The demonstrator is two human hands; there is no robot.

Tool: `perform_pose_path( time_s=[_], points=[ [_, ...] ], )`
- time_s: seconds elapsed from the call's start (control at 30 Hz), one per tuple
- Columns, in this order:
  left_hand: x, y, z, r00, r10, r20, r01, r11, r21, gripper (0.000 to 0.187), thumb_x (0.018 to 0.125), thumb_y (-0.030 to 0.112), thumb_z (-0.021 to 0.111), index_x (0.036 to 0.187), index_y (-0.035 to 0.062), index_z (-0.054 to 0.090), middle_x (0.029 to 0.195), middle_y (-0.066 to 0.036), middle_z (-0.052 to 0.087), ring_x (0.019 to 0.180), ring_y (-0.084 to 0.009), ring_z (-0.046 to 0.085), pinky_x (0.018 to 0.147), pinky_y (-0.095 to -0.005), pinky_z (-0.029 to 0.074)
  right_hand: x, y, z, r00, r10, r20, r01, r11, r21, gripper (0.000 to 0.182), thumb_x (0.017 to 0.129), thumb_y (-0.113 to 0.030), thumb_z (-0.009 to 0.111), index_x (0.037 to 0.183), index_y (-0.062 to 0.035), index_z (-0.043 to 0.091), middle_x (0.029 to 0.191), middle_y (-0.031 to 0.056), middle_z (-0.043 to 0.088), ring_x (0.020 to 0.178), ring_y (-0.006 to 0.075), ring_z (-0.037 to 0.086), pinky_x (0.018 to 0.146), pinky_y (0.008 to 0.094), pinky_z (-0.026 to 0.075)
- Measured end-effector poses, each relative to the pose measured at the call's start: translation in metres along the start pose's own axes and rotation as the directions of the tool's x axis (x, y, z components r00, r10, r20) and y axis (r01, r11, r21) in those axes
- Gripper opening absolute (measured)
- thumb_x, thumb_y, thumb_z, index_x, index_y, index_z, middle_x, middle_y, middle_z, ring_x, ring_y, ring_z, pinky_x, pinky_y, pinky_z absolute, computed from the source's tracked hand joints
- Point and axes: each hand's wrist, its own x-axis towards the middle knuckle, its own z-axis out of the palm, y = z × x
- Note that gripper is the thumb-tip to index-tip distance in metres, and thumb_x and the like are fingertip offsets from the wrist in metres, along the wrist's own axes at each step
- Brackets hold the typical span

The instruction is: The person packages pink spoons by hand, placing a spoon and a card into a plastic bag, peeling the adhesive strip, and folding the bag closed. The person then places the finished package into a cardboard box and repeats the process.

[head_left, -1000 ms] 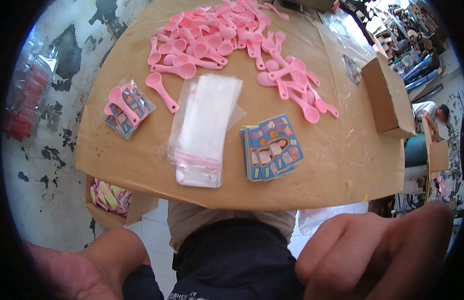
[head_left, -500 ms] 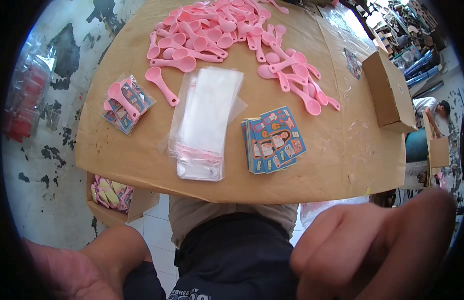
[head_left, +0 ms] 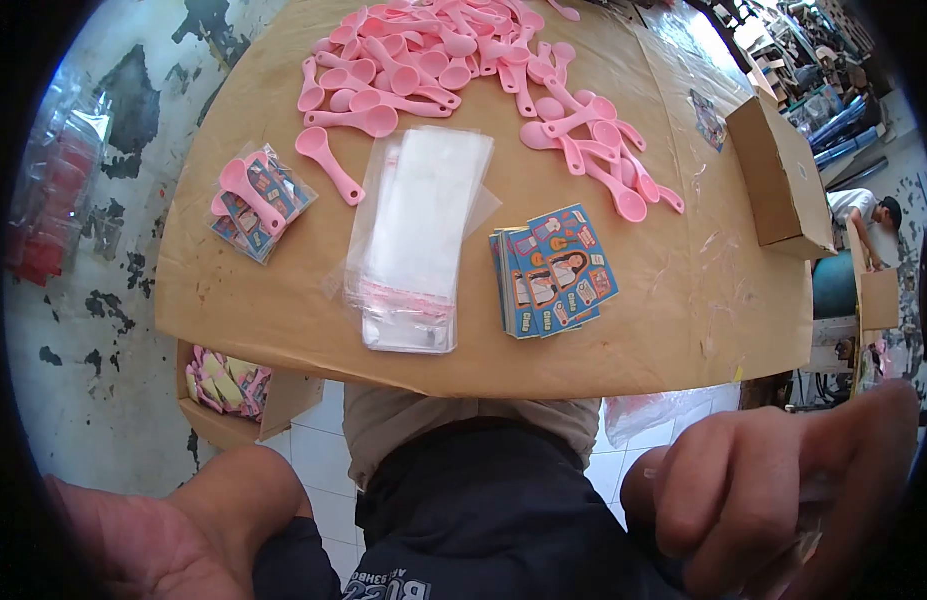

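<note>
My left hand point(head_left: 174, 535) lies palm up and open at the lower left, below the table edge, holding nothing. At the lower right my right hand point(head_left: 774, 500) is curled shut, with a bit of clear plastic film point(head_left: 806, 548) showing at its fingers. On the brown table point(head_left: 664, 330) lie a stack of clear bags point(head_left: 414, 230), a stack of blue picture cards point(head_left: 556, 270) and a large heap of pink spoons point(head_left: 454, 60). One finished bag holding a pink spoon and a card point(head_left: 259, 200) rests at the left. Both hands are well short of these things.
A cardboard box point(head_left: 784, 180) stands on the table's right side. Under the table's left corner an open box point(head_left: 229, 390) holds several filled packets. Red packets point(head_left: 44, 210) hang at the far left. Another person point(head_left: 869, 225) bends over at the far right.
My right hand has dropped lower and curled tighter, and clear film now shows at its fingers. The view has shifted slightly. My left hand has stayed put.
</note>
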Motion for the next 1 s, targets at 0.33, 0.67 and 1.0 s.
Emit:
perform_pose_path(
  time_s=[0.33,0.67,1.0],
  points=[
    [-0.001,0.003,0.003,1.000,0.017,-0.008,-0.017,1.000,0.024,0.044,0.111,0.036,0.031,0.089,0.0026,0.050,0.069,-0.001,0.039,0.046,-0.0075,0.031,0.039,-0.0226,0.026,-0.002,-0.002,-0.008,0.999,-0.033,0.017,0.033,0.999,-0.013,0.009,0.102,-0.015,0.049,0.095,-0.0090,0.047,0.067,0.0037,0.043,0.042,0.0136,0.041,0.036,0.0265,0.033],
    [-0.003,0.005,0.007,1.000,0.025,-0.008,-0.025,0.999,0.027,0.045,0.111,0.035,0.029,0.089,0.0028,0.050,0.068,0.000,0.040,0.045,-0.0070,0.032,0.038,-0.0219,0.027,0.000,-0.001,-0.015,0.999,-0.017,0.048,0.019,0.999,-0.046,0.006,0.099,-0.012,0.054,0.095,-0.0090,0.050,0.072,0.0040,0.045,0.045,0.0138,0.043,0.037,0.0262,0.033],
    [-0.001,0.004,0.007,1.000,0.028,-0.013,-0.028,0.999,0.025,0.045,0.112,0.034,0.028,0.088,0.0030,0.050,0.068,0.000,0.040,0.044,-0.0065,0.032,0.037,-0.0213,0.027,0.000,0.004,-0.018,0.998,-0.032,0.062,0.036,0.998,-0.051,0.006,0.096,-0.009,0.059,0.094,-0.0090,0.053,0.076,0.0043,0.048,0.047,0.0141,0.045,0.038,0.0259,0.033]
  ],
)
